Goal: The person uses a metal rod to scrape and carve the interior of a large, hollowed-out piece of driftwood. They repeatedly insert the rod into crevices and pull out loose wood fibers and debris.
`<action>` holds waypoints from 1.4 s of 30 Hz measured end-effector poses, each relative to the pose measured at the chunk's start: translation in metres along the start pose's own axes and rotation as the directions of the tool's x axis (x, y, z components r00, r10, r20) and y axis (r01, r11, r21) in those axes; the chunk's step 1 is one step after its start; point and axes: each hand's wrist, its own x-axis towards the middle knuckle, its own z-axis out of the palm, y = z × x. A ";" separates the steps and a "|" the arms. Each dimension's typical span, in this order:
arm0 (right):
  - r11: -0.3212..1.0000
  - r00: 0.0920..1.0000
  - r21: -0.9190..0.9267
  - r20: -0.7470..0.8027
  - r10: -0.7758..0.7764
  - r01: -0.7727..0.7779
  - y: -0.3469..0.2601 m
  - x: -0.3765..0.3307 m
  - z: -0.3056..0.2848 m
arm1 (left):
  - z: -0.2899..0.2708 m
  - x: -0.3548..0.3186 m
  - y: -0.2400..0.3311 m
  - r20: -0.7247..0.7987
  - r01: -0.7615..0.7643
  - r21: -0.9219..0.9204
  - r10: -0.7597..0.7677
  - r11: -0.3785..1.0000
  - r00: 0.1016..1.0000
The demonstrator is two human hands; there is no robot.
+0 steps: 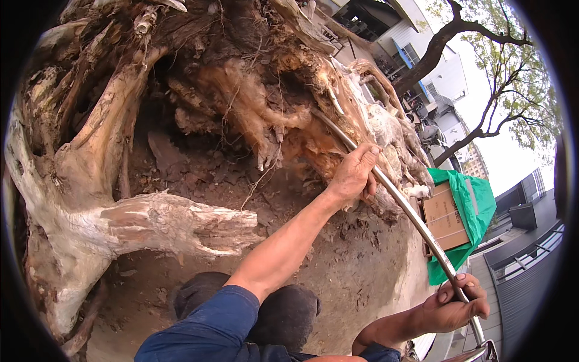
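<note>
On my feed, the root mass [241, 108] walls off the space just ahead of the fingers of my left hand [354, 172]. Left of them, a broken stub [175, 223] juts in, with an open pocket between it and the roots. Between both hands, I have free air over the dirt ground [362, 259], bounded by the slanting metal rod [417, 222]. Beyond the fingers of my right hand [456, 304], a carton [444, 211] under a green sheet [477, 196] blocks passage.

Brown ground [347, 289] strewn with dark flakes [205, 175] (bark, perhaps)
</note>
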 end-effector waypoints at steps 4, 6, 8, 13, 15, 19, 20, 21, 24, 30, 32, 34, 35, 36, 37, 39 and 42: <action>0.999 1.000 0.053 -0.017 0.007 -0.006 0.010 0.005 -0.006 | 0.002 0.003 -0.003 -0.010 -0.008 -0.057 0.007 0.998 1.000; 0.981 0.995 0.182 0.083 0.053 -0.067 0.007 0.004 -0.003 | 0.003 0.002 -0.006 -0.040 -0.027 -0.088 0.024 0.996 0.999; 0.981 0.994 0.161 0.050 0.098 -0.105 0.010 0.002 -0.008 | 0.003 0.003 -0.006 -0.043 -0.057 -0.032 0.055 0.998 0.998; 0.979 0.984 0.110 -0.001 0.175 -0.174 0.020 0.000 -0.027 | 0.012 0.005 -0.007 -0.065 -0.057 -0.036 0.055 0.998 0.996; 0.977 0.982 0.109 -0.023 0.186 -0.183 0.024 -0.006 -0.024 | 0.007 0.006 -0.013 -0.081 0.010 -0.020 -0.011 1.000 0.997; 0.984 0.980 0.058 -0.089 0.176 -0.171 0.034 -0.007 -0.018 | 0.006 0.010 -0.019 -0.092 0.023 0.002 -0.023 1.000 0.996; 0.982 0.977 0.061 -0.107 0.184 -0.178 0.037 -0.008 -0.017 | 0.005 0.009 -0.021 -0.092 0.027 0.015 -0.026 1.000 0.995; 0.980 0.973 0.064 -0.126 0.193 -0.186 0.041 -0.009 -0.018 | 0.003 0.010 -0.024 -0.091 0.026 0.033 -0.023 0.999 0.996; 0.947 0.948 0.167 -0.115 0.297 -0.276 0.066 -0.017 -0.039 | -0.005 0.015 -0.034 -0.111 0.032 0.078 -0.023 0.996 0.994; 0.771 0.742 0.196 -0.209 0.637 -0.606 0.102 -0.076 -0.082 | -0.007 0.009 -0.064 -0.278 0.130 0.198 -0.072 0.972 0.958; 0.771 0.766 0.198 -0.121 0.632 -0.605 0.101 -0.088 -0.093 | -0.008 0.008 -0.067 -0.295 0.121 0.233 -0.049 0.965 0.954; 0.795 0.813 0.199 0.017 0.582 -0.573 0.102 -0.091 -0.099 | -0.009 0.007 -0.066 -0.307 0.122 0.213 -0.052 0.969 0.950; 0.797 0.818 0.203 0.044 0.573 -0.569 0.101 -0.092 -0.098 | -0.009 0.007 -0.066 -0.307 0.115 0.231 -0.039 0.966 0.951; 0.796 0.816 0.201 0.038 0.576 -0.571 0.099 -0.094 -0.098 | -0.011 0.008 -0.067 -0.308 0.106 0.248 -0.026 0.963 0.951; 0.796 0.815 0.195 0.032 0.578 -0.572 0.096 -0.095 -0.096 | -0.014 0.009 -0.070 -0.307 0.099 0.263 -0.014 0.960 0.952; 0.808 0.828 0.194 0.044 0.559 -0.556 0.095 -0.098 -0.094 | -0.019 0.014 -0.074 -0.283 0.076 0.235 -0.007 0.969 0.959; 0.839 0.860 0.186 0.097 0.502 -0.511 0.095 -0.101 -0.095 | -0.014 0.012 -0.071 -0.312 0.049 0.212 0.020 0.976 0.950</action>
